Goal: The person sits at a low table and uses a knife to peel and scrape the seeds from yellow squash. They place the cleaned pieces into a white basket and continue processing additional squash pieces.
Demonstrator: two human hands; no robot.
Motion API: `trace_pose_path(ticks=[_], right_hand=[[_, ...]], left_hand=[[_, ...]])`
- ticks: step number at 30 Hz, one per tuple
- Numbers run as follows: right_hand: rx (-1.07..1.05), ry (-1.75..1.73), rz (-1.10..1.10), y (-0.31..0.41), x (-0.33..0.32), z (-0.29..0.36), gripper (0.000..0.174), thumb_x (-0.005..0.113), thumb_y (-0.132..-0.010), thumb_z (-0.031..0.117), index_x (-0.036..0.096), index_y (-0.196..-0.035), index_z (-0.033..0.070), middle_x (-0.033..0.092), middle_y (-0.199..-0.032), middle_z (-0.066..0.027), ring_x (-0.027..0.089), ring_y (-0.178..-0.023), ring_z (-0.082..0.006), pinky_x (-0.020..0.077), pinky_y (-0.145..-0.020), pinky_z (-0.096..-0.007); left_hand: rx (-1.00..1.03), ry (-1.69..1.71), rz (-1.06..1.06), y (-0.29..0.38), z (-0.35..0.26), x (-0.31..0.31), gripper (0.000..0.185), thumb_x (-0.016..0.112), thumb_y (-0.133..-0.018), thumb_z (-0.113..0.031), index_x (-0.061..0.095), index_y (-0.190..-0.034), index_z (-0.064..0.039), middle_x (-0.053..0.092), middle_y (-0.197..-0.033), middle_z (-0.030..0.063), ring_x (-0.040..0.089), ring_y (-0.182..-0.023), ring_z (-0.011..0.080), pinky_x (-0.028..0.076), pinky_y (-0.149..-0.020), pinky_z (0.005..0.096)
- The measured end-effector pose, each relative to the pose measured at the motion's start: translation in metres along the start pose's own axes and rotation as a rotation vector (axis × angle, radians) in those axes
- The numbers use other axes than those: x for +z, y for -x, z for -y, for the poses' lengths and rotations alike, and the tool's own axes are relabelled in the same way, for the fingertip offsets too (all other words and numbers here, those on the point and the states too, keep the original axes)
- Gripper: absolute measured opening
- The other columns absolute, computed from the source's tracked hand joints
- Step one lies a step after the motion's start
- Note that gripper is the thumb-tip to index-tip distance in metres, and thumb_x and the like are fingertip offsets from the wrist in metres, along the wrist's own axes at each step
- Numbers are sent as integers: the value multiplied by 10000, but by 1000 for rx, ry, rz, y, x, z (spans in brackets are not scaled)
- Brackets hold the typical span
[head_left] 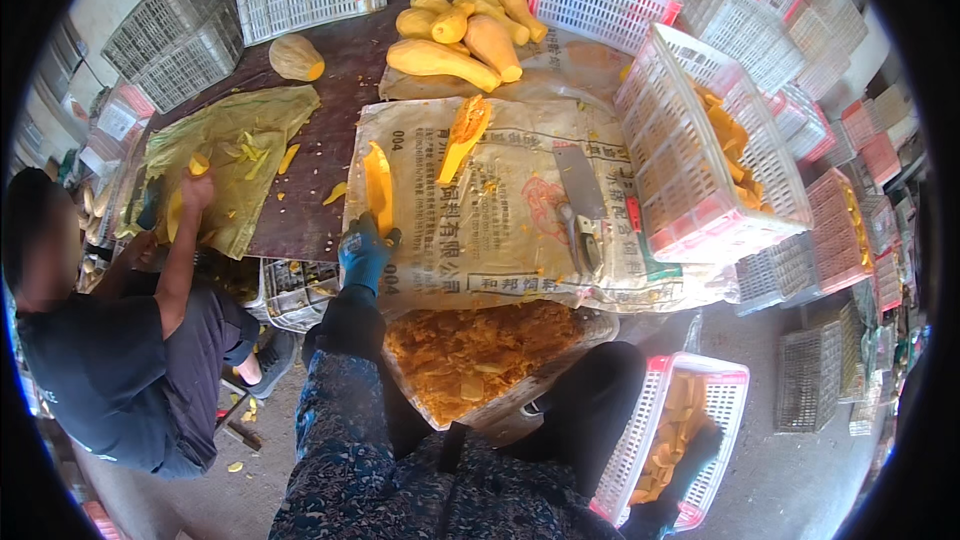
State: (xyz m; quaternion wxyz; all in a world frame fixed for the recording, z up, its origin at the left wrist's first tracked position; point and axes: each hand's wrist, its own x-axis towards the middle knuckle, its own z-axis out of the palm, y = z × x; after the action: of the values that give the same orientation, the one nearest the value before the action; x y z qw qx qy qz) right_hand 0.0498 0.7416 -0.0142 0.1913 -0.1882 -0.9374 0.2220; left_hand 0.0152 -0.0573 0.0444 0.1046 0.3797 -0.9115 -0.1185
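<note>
My left hand, in a blue glove, has its fingers on the lower end of a hollowed squash half lying on the woven sack. Another squash half, its stringy pulp still in it, lies further up the sack. On the right of the sack are a cleaver and a metal tool with a curved handle. My right hand, gloved and dark, reaches down at the crate of cut squash pieces on the lower right; its fingers are too blurred to read.
Peeled squashes are piled at the table's back. A white crate of squash chunks tilts at the right. Below the table edge sits a container of orange pulp. At the left, a seated person holds a squash.
</note>
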Motion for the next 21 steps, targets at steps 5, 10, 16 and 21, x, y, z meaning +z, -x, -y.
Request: trace_pose_path(ticks=[5,10,16,21], right_hand=[[-10,80,103,38,-48,-24,426,483,-983,188,491,-1283,-114,630,-1111,-271,606,-986,-364,465,-859,-428],[-300,-378,40,-23,-13,150,380,537,-952,84,521,-1292,-86,654,-1072,-154,603,-904,-192,479,-797,-302],[-713,-312,202,-69,82,368,406,583,-911,105,561,-1296,-24,661,-1178,-208,656,-1069,-283,506,-920,-361],[-694,-170,390,-63,167,439,453,617,-891,283,595,-1268,32,659,-1133,-242,649,-1032,-391,517,-871,-453]], left_hand=[[-48,18,57,-16,-9,8,484,732,-791,-407,596,-1109,-69,640,-1090,191,645,-1014,369,534,-834,467],[115,-121,112,1,-10,-3,414,689,-847,-401,616,-1086,-72,651,-1080,167,638,-1019,370,533,-826,459],[18,-64,302,14,24,-32,323,635,-862,-302,631,-1155,-166,656,-1155,123,662,-983,358,535,-833,459],[252,167,-307,-8,17,-3,399,611,-870,-262,585,-1231,-95,617,-1223,186,629,-1043,390,517,-866,470]])
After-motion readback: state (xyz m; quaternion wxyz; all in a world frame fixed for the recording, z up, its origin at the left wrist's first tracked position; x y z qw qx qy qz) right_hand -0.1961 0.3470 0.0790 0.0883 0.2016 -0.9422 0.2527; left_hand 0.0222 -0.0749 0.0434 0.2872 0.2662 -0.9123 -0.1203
